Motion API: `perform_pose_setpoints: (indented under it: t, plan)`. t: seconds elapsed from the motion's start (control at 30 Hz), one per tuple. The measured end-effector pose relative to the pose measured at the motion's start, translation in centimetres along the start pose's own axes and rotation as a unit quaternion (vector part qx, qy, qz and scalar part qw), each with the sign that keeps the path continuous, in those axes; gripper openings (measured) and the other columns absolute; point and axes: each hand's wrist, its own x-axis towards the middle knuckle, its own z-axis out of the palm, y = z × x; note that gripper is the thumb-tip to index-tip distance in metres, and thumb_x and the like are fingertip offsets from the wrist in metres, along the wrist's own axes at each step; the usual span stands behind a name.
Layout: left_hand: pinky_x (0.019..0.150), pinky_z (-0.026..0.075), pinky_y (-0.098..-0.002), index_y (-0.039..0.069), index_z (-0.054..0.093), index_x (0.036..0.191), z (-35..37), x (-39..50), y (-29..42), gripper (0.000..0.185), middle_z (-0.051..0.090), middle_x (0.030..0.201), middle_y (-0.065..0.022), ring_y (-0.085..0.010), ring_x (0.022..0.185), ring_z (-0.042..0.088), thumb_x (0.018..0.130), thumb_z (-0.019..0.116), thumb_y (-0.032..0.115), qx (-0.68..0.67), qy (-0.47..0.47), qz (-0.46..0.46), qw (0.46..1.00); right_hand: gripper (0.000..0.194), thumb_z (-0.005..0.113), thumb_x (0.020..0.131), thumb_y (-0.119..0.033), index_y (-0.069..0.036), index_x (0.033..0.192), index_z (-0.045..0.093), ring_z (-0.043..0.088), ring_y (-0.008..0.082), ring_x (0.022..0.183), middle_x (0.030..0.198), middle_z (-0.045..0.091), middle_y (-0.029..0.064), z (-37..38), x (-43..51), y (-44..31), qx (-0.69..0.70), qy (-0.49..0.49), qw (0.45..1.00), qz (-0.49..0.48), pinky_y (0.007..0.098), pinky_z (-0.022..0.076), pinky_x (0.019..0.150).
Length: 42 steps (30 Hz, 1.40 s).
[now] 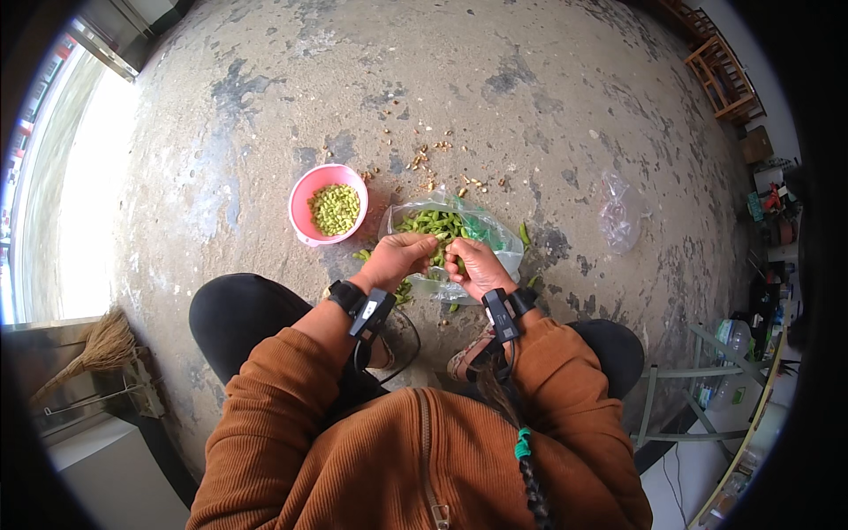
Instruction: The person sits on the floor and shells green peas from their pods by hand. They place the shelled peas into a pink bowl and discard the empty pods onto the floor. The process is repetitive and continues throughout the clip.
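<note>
Between the fingertips of my left hand (401, 254) is a green soybean pod (442, 236). My right hand (478, 266) is close beside it, its fingers curled around a green pod (461, 265), partly hidden by the fingers. Below both hands, a clear plastic bag (507, 246) lies spread on the floor under a heap of green soybean pods (424, 220). To the left of the bag stands a pink plastic bowl (296, 207) holding shelled green beans (334, 209).
Brown husk scraps (421, 159) litter the concrete floor (450, 86) beyond the bag. A crumpled clear bag (621, 211) lies to the right. A straw broom (106, 344) is at the left, a metal-framed stand (689, 384) at the right. Loose pods (525, 234) lie around the bag.
</note>
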Motion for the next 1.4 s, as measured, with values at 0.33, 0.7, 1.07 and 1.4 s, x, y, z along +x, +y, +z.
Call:
perform_pose_setpoints:
  t: [0.33,0.7,1.07,1.4]
  plan:
    - [0.055,0.046,-0.0211,0.002,0.062,0.116,0.0,0.3,0.3,0.026,0.062,0.081,0.0006,-0.0058,0.064,0.054,0.093,0.062,0.016,0.177,-0.011,0.074,0.981,0.015,0.061,0.09,-0.022,-0.007,0.086,0.06,0.056,0.0102,0.061,0.075,0.057,0.0004,1.5,-0.5,-0.7,0.04,0.055,0.998,0.009,0.0208,0.0423,0.049]
    - [0.072,0.054,-0.0279,0.003,0.066,0.111,-0.3,-0.2,0.6,0.03,0.07,0.086,-0.0084,-0.0124,0.079,0.066,0.083,0.071,0.01,0.378,-0.017,0.228,0.897,0.012,0.062,0.092,-0.018,-0.007,0.096,0.062,0.055,0.01,0.063,0.075,0.058,0.0005,1.2,-0.7,-0.5,0.039,0.045,0.998,0.034,0.0229,0.0427,0.054]
    - [0.063,0.051,-0.0244,0.0,0.064,0.111,0.1,-0.4,0.1,0.022,0.064,0.078,-0.0015,-0.009,0.066,0.06,0.093,0.056,0.009,0.239,0.061,0.189,0.95,0.013,0.063,0.092,-0.019,-0.007,0.095,0.06,0.057,0.0102,0.067,0.076,0.058,0.0004,2.2,-0.3,0.2,0.121,0.04,0.992,0.014,0.0233,0.0449,0.056]
    - [0.056,0.048,-0.0238,0.003,0.055,0.116,-1.3,-0.4,-0.1,0.032,0.058,0.08,-0.0013,-0.0102,0.062,0.056,0.095,0.06,0.026,0.08,-0.025,-0.031,0.996,0.013,0.063,0.093,-0.027,-0.015,0.098,0.064,0.062,0.0084,0.077,0.088,0.065,-0.0045,2.5,0.4,0.5,-0.002,0.062,0.998,-0.033,0.0234,0.0429,0.063]
